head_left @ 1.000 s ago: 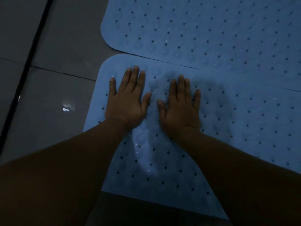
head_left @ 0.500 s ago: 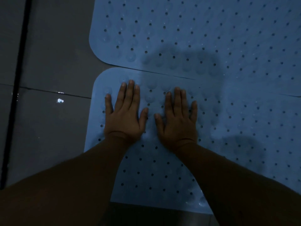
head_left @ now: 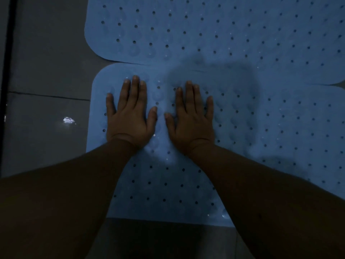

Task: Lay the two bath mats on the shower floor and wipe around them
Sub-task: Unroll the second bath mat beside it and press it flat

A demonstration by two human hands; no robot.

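Two light blue bath mats with rows of small holes lie flat on the grey tiled floor, edge to edge. The far mat fills the top of the view. The near mat lies below it, its left corner rounded. My left hand presses flat on the near mat close to its left edge, fingers straight and together. My right hand presses flat beside it, thumbs almost meeting. Both forearms reach in from the bottom and cover part of the near mat.
Grey floor tiles with a dark grout line stretch to the left of the mats. A bright wet glint shows on the tile. A dark vertical strip runs along the far left edge. The room is dim.
Both hands stay flat on the near mat with the same spread. The view has shifted, so the mats and hands sit lower and the far mat shows more.
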